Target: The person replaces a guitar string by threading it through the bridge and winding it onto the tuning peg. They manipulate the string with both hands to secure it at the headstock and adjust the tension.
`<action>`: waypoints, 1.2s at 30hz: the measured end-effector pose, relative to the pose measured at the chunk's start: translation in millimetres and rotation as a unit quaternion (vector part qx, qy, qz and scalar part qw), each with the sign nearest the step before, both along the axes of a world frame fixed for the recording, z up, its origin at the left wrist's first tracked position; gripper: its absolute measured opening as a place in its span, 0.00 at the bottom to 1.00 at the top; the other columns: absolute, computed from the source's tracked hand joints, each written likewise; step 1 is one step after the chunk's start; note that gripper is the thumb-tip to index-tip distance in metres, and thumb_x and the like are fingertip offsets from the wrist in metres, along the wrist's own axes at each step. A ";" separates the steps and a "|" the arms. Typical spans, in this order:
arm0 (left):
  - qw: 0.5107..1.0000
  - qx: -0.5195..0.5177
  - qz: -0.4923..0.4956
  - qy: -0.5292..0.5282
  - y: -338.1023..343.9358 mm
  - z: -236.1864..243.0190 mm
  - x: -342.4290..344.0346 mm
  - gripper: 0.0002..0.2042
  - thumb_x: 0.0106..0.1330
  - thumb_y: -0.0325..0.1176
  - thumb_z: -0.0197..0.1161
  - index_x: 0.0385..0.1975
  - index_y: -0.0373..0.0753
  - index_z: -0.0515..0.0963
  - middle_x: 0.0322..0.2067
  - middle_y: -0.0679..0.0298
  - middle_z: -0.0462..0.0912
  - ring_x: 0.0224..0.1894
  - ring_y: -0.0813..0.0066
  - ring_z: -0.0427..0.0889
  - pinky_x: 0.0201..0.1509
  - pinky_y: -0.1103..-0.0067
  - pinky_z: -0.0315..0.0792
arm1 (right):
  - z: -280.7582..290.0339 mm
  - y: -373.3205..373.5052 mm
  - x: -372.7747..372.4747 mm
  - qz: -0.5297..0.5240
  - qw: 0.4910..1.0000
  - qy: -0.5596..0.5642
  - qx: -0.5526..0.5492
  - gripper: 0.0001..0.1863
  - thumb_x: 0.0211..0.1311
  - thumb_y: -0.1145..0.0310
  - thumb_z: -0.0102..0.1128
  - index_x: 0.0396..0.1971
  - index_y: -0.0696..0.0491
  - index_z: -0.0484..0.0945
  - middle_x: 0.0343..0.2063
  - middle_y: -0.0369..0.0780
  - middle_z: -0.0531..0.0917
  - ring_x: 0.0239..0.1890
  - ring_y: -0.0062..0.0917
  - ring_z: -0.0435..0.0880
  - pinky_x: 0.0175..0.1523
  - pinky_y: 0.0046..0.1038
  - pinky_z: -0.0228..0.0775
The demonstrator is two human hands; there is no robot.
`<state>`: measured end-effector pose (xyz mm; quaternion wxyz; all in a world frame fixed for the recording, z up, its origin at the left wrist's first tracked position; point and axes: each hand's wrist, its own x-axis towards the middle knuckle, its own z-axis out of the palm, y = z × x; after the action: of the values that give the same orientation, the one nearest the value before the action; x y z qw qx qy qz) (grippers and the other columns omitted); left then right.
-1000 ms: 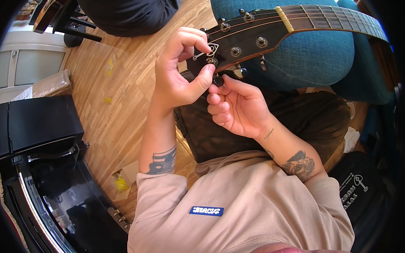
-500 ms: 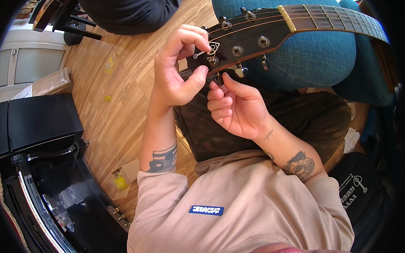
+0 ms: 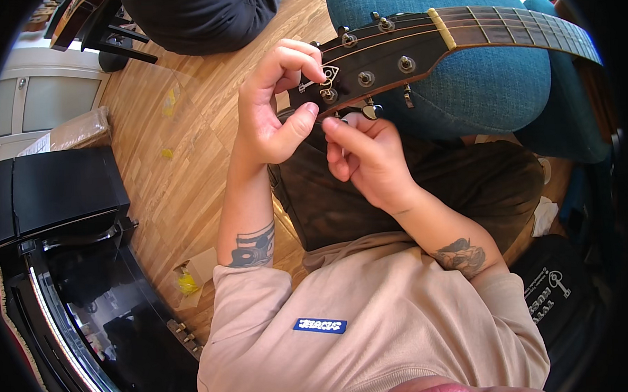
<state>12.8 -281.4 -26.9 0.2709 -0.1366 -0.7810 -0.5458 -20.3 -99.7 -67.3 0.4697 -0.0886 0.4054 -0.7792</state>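
Observation:
A guitar's dark headstock (image 3: 385, 55) reaches in from the upper right, with metal tuning posts and a few strings on its face. Around its left end curls my left hand (image 3: 273, 107), fingertips over the front near a post and thumb at the lower edge. Just below, my right hand (image 3: 371, 156) pinches a tuning peg (image 3: 343, 120) between thumb and fingers, which mostly hide it. Right of that peg a shiny tuning peg (image 3: 373, 111) sticks out untouched. The pale nut (image 3: 441, 28) marks the start of the fretted neck (image 3: 515, 26).
A teal upholstered seat (image 3: 462, 94) lies beneath the neck. At the left stands a glossy black piano-like cabinet (image 3: 103, 300). Plastic-wrapped packaging (image 3: 80, 128) rests behind it. A dark rounded seat or bag (image 3: 204, 20) stands at the top, on the wooden floor (image 3: 170, 222).
My right hand has rolled over at the tuning peg, its thumb moving left and its back turning more into view. My left hand has hardly moved; the headstock has shifted very slightly left.

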 end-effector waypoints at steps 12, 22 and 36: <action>1.000 -0.007 0.000 0.002 -1.9 -1.0 -3.1 0.15 0.46 0.25 0.60 0.38 0.35 0.78 0.42 0.62 0.77 0.30 0.83 0.65 0.37 0.85 0.64 | -37.3 -5.1 -1.6 0.087 0.912 -0.264 -0.302 0.15 0.78 0.62 0.56 0.43 0.60 0.83 0.35 0.40 0.88 0.33 0.19 0.84 0.37 0.25 0.72; 1.000 0.001 -0.002 0.000 -2.6 -2.0 -1.5 0.16 0.47 0.26 0.60 0.38 0.35 0.78 0.42 0.62 0.78 0.31 0.83 0.67 0.36 0.85 0.64 | -7.7 6.1 -14.0 0.066 0.983 -0.100 -0.142 0.16 0.76 0.61 0.61 0.45 0.61 0.82 0.34 0.40 0.87 0.30 0.18 0.82 0.37 0.22 0.72; 1.000 0.014 -0.013 0.003 -2.5 -4.1 -2.8 0.16 0.48 0.26 0.61 0.39 0.36 0.78 0.42 0.63 0.78 0.30 0.84 0.65 0.37 0.86 0.64 | -16.2 0.2 -8.3 0.083 0.964 -0.156 -0.196 0.18 0.80 0.58 0.53 0.43 0.60 0.82 0.29 0.37 0.84 0.31 0.19 0.80 0.38 0.24 0.70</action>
<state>10.0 -283.9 -31.0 0.2677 -0.1448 -0.7706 -0.5600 -28.6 -99.5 -83.5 0.5637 -0.0894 0.1571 -0.8060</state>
